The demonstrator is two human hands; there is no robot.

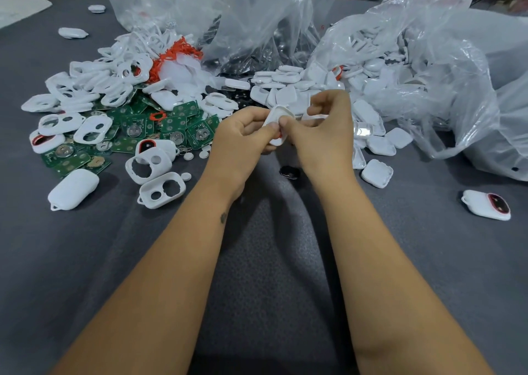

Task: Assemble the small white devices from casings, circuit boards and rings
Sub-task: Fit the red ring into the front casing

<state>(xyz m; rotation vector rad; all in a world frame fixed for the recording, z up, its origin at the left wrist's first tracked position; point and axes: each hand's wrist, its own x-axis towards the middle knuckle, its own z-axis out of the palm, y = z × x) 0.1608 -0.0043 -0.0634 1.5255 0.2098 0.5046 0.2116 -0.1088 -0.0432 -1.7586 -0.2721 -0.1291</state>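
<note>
Bags: clear crinkled plastic bag holds white square plastic covers.
Hands: left hand and right hand both pinch small white plastic casing between curled fingertips.

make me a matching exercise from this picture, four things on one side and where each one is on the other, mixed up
Things:
1. green circuit boards
2. white casing
3. orange rings
4. finished device with a red ring

Places:
A. alone on the mat, far right
B. pinched between the left hand and the right hand
C. heaped left of the hands
D. by the bag mouth, far side

Pairs: 1-C, 2-B, 3-D, 4-A
</note>
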